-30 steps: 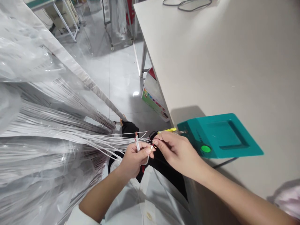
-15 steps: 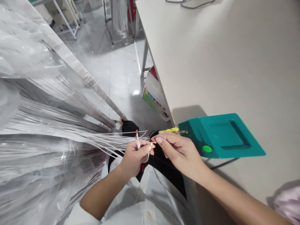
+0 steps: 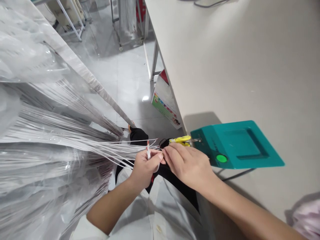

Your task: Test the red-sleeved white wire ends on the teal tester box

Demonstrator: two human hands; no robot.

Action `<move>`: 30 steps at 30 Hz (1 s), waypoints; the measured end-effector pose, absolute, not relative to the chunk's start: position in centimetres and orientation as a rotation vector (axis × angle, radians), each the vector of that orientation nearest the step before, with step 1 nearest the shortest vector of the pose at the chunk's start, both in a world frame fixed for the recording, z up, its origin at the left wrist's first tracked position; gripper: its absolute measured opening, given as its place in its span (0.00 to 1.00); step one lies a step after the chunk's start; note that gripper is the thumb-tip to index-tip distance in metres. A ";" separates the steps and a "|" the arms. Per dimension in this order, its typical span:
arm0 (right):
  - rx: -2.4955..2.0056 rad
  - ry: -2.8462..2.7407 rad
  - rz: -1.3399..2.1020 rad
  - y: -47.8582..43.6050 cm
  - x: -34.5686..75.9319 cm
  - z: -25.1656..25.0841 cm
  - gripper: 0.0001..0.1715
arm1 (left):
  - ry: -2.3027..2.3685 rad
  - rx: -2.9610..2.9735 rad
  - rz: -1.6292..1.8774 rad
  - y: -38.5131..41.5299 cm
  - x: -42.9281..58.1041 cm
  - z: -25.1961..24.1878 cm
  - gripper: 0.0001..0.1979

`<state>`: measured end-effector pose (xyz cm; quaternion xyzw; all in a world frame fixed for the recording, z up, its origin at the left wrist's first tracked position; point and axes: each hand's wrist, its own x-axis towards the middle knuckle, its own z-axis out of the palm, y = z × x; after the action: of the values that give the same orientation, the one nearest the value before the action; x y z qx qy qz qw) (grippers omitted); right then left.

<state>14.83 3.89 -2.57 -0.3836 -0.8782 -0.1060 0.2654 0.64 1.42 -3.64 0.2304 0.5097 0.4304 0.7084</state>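
Note:
My left hand (image 3: 147, 166) is closed in a pinch on a white cable (image 3: 148, 152), one reddish-tipped end of which sticks up above the thumb. Another length of the cable loops below the fingers. Against the left fingertips, my right hand (image 3: 186, 163) has its fingers closed together over the cable's thin wires, which are hidden from view. Just beyond the right knuckles lies a yellow-handled tool (image 3: 180, 140) with a metal end. To the left of my hands, a thick bundle of white cables (image 3: 100, 146) reaches towards my lap.
A teal tray-like device (image 3: 273, 160) with a green round button (image 3: 221, 158) sits by the edge of the pale table (image 3: 225, 66). Plastic-wrapped cable bundles (image 3: 37, 186) fill the left side. A printed box (image 3: 165, 103) stands on the floor. Pink fabric (image 3: 308, 213) lies at lower right.
My right hand has turned over, so its back and knuckles now face up and cover the thin wires that showed before. The left hand has barely moved.

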 end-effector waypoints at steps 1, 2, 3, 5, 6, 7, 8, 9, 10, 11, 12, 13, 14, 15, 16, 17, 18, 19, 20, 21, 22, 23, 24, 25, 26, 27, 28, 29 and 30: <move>-1.017 -2.392 -0.350 3.9 14.9 -2.6 0.05 | 1.149 0.504 0.959 1.4 0.7 -3.7 0.12; -1.004 -2.401 -0.373 3.9 14.9 -2.6 0.06 | 1.165 0.495 0.963 1.5 0.8 -3.6 0.12; -1.004 -2.397 -0.347 3.9 15.0 -2.6 0.06 | 1.175 0.486 0.968 1.5 0.9 -3.6 0.13; -1.044 -2.333 -0.181 4.0 15.1 -2.6 0.06 | 1.183 0.462 0.980 1.6 0.8 -3.5 0.13; -1.075 -2.274 -0.067 4.1 15.2 -2.5 0.06 | 1.180 0.448 0.985 1.6 0.7 -3.5 0.13; -1.100 -2.210 0.050 4.2 15.2 -2.4 0.05 | 1.172 0.436 0.985 1.7 0.6 -3.5 0.13; -1.116 -2.147 0.158 4.2 15.3 -2.3 0.05 | 1.162 0.427 0.984 1.7 0.5 -3.4 0.13; -1.123 -2.093 0.250 4.3 15.3 -2.2 0.05 | 1.150 0.420 0.978 1.7 0.4 -3.4 0.13; -1.119 -2.050 0.326 4.4 15.4 -2.1 0.06 | 1.137 0.417 0.971 1.7 0.3 -3.3 0.13; -1.114 -2.019 0.394 4.4 15.4 -1.9 0.06 | 1.123 0.417 0.963 1.7 0.2 -3.3 0.14; -1.111 -1.994 0.455 4.4 15.4 -1.8 0.07 | 1.112 0.417 0.956 1.7 0.2 -3.2 0.14; -1.111 -1.975 0.507 4.4 15.4 -1.8 0.07 | 1.105 0.415 0.954 1.7 0.1 -3.2 0.14; -1.114 -1.956 0.547 4.5 15.3 -1.7 0.08 | 1.096 0.413 0.950 1.7 0.1 -3.1 0.14; -1.117 -1.940 0.580 4.5 15.3 -1.7 0.09 | 1.085 0.412 0.945 1.7 0.2 -3.1 0.14; -1.121 -1.925 0.606 4.5 15.2 -1.8 0.10 | 1.073 0.412 0.941 1.8 0.2 -3.0 0.13; -1.122 -1.916 0.626 4.5 15.2 -1.8 0.10 | 1.060 0.413 0.938 1.8 0.2 -3.0 0.13; -1.114 -1.915 0.636 4.4 15.2 -1.9 0.10 | 1.045 0.417 0.935 1.8 0.2 -3.0 0.13; -1.099 -1.923 0.637 4.4 15.2 -2.0 0.11 | 1.029 0.424 0.932 1.8 0.2 -3.1 0.13; -1.071 -1.944 0.632 4.4 15.2 -2.1 0.12 | 1.014 0.436 0.928 1.8 0.1 -3.2 0.13; -1.035 -1.974 0.628 4.4 15.3 -2.2 0.13 | 1.000 0.455 0.925 1.8 0.1 -3.3 0.13; -1.000 -2.005 0.627 4.4 15.4 -2.2 0.14 | 0.990 0.481 0.922 1.7 0.0 -3.4 0.13; -0.971 -2.034 0.638 4.5 15.5 -2.2 0.15 | 0.986 0.514 0.918 1.6 -0.1 -3.6 0.13; -0.948 -2.058 0.665 4.5 15.6 -2.2 0.16 | 0.991 0.551 0.917 1.6 -0.2 -3.7 0.13; -0.936 -2.075 0.704 4.6 15.7 -2.1 0.17 | 0.999 0.589 0.916 1.5 -0.4 -3.8 0.13; -0.929 -2.082 0.747 4.7 15.8 -2.0 0.18 | 1.006 0.626 0.916 1.4 -0.5 -3.9 0.12; -0.928 -2.080 0.784 4.9 15.9 -1.8 0.19 | 1.009 0.662 0.919 1.3 -0.7 -4.0 0.12; -0.924 -2.076 0.812 5.0 15.9 -1.7 0.20 | 1.008 0.694 0.923 1.2 -0.8 -4.1 0.12; -0.918 -2.072 0.832 5.0 15.9 -1.7 0.22 | 1.003 0.723 0.929 1.2 -1.0 -4.2 0.12; -0.912 -2.069 0.840 5.1 15.8 -1.6 0.22 | 0.997 0.748 0.933 1.1 -1.1 -4.3 0.12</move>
<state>15.82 5.06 -1.62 -0.3531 -0.8014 0.3253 0.3567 -1.11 1.13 -4.27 0.3371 0.4496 0.4208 0.7122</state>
